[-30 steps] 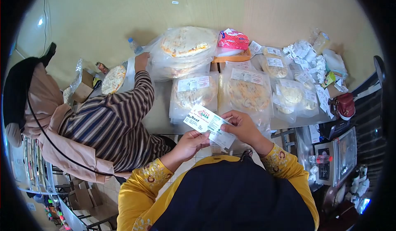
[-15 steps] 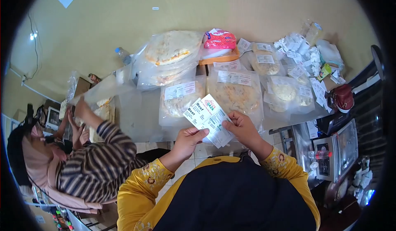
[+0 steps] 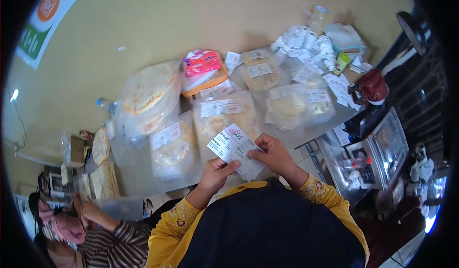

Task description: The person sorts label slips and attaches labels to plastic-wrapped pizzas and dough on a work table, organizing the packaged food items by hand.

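Printed labels point(image 3: 233, 146), several fanned together with "Beef" and a pizza logo on the top ones, are held in front of my body. My left hand point(image 3: 217, 174) pinches their lower left edge between thumb and fingers. On the right side, my right hand point(image 3: 275, 157) grips the same labels, thumb on top. Just beyond them lies a bagged pizza point(image 3: 229, 117) with a white label on it. Another bagged, labelled pizza point(image 3: 173, 148) is to its left.
A stack of bagged pizzas point(image 3: 148, 95) stands at the back left, beside a pink tissue pack point(image 3: 203, 63). Smaller bagged pizzas point(image 3: 291, 107) and crumpled paper point(image 3: 299, 40) are on the right. A co-worker in a striped sleeve point(image 3: 114, 244) works at the left.
My view has turned to the right, so the table's things appear shifted left. Both hands still hold the labels. The co-worker's raised arm has come down.
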